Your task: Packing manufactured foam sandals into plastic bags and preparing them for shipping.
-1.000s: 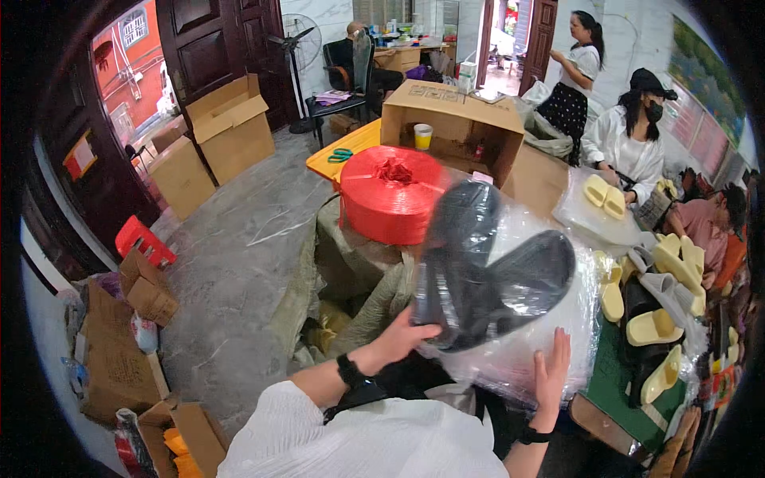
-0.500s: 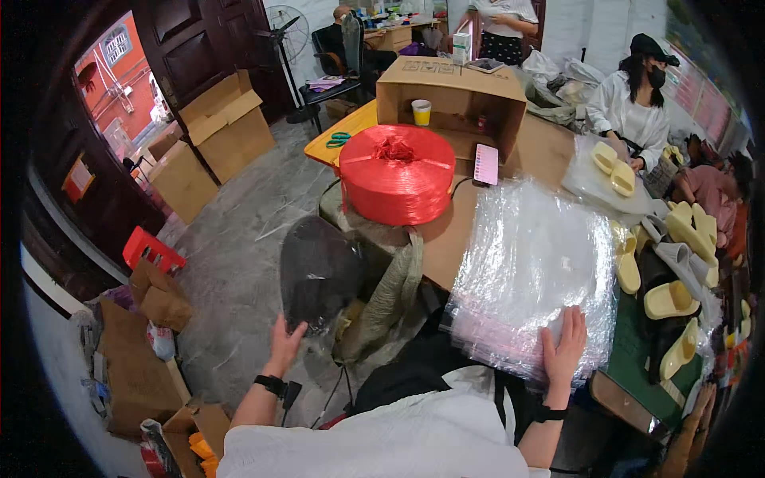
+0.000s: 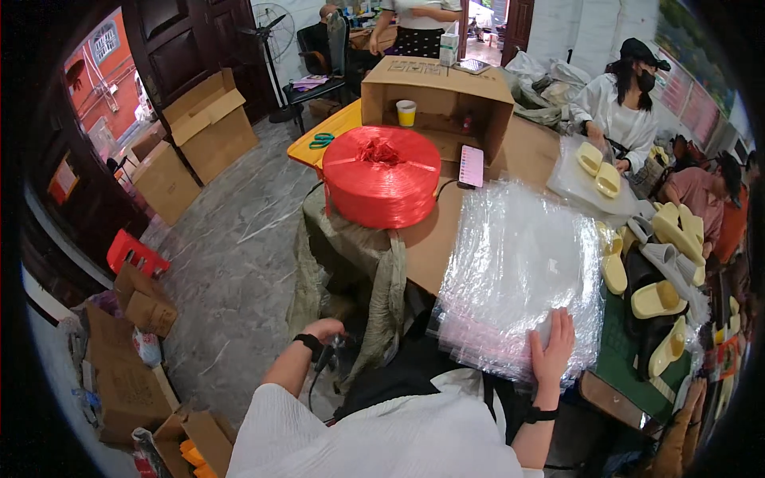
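Observation:
My right hand [image 3: 551, 348] lies flat with fingers stretched out on a stack of shiny clear plastic bags [image 3: 522, 263]; its thumb is apart from the fingers. At the mouth of a greenish woven sack [image 3: 386, 279], my left hand [image 3: 324, 329] reaches low beside my leg. Its fingers are partly hidden and blurred, so what they hold, if anything, does not show. Beyond the sack sits a big roll of red plastic twine [image 3: 381, 179]. A phone [image 3: 471, 166] with a pink screen lies next to the bags.
A cardboard box [image 3: 438, 99] on its side holds a yellow cup [image 3: 406, 113]. Green-handled scissors [image 3: 321, 141] lie on the yellow table edge. Pale yellow slippers [image 3: 659, 300] crowd the right side. A masked co-worker [image 3: 625, 107] handles a bagged pair. Cartons [image 3: 211, 127] stand left, near a red stool [image 3: 135, 253].
The clear bag with a dark thing inside, at my left hand before, is no longer visible above the sack. My left hand has moved right, to the sack. My right hand stays on the bags.

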{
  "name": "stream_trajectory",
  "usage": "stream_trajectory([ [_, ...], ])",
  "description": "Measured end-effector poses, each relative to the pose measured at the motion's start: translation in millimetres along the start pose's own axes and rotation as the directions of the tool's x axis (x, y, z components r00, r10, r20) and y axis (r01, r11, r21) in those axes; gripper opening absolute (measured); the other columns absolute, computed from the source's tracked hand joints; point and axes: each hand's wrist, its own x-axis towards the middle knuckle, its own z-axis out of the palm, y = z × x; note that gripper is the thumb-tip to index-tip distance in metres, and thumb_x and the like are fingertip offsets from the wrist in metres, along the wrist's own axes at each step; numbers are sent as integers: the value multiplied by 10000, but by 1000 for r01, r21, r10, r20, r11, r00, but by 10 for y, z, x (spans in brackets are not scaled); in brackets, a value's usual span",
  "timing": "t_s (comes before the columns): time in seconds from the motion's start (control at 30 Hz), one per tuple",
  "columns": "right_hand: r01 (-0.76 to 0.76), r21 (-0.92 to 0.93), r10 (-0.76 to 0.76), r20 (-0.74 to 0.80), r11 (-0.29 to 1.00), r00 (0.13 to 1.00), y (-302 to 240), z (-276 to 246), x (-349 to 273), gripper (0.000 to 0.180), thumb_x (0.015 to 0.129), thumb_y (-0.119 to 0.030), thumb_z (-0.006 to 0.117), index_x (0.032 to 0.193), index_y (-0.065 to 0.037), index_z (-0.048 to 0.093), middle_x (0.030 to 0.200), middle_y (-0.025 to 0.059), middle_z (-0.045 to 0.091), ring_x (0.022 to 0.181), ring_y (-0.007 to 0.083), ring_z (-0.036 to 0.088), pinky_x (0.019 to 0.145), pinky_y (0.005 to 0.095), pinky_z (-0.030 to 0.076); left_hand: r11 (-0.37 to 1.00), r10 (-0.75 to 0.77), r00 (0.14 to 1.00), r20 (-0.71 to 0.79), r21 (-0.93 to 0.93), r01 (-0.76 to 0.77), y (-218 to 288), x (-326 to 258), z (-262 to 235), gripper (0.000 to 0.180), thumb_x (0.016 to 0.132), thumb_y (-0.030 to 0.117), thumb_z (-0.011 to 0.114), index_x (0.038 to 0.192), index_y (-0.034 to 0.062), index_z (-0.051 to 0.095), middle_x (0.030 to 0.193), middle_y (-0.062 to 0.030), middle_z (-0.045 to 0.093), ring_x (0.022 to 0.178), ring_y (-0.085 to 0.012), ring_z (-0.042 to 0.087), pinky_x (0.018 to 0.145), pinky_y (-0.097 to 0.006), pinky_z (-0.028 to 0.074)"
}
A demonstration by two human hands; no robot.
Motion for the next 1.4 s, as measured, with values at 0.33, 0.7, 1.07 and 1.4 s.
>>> stream_trajectory([
  [0.33, -4, 10, 4, 7, 1000, 1000, -21, 9, 14, 670, 920, -426, 630, 1448, -49, 467, 1525, 201, 415, 1420, 430, 340, 1170, 537, 242, -172, -559, 715, -420, -785, -596, -184, 895, -460, 229, 963, 318, 503, 979, 139, 644, 968, -66, 678, 861, -263, 641, 706, -409, 529],
  [0.7, 9, 26, -9, 3, 1000, 1000, -17, 30, 12, 666, 874, -324, 678, 1442, -45, 471, 1529, 200, 410, 1424, 423, 336, 1179, 535, 235, 110, -535, 451, -714, -588, -801, -84, 613, -581, 382, 900, 81, 683, 1266, 54, 578, 1217, -98, 633, 1044, -291, 627, 877, -496, 525],
  [1.07, -4, -16, 4, 6, 1000, 1000, -10, 8, -22, 674, 867, -307, 683, 1450, -51, 462, 1536, 193, 404, 1425, 420, 339, 1181, 532, 236, -45, -434, 841, -322, -925, -377, 49, 964, -84, 315, 982, 429, 578, 932, 120, 620, 783, -63, 648, 641, -238, 610, 480, -368, 443],
  [1.4, 12, 24, -12, -8, 1000, 1000, -14, 15, 7, 689, 865, -341, 696, 1448, -53, 466, 1522, 205, 415, 1413, 427, 351, 1172, 536, 245, 637, -540, 450, -711, -695, -333, 436, 422, -280, 614, 971, 353, 635, 1421, -11, 432, 1448, -192, 482, 1264, -339, 499, 1041, -454, 412],
])
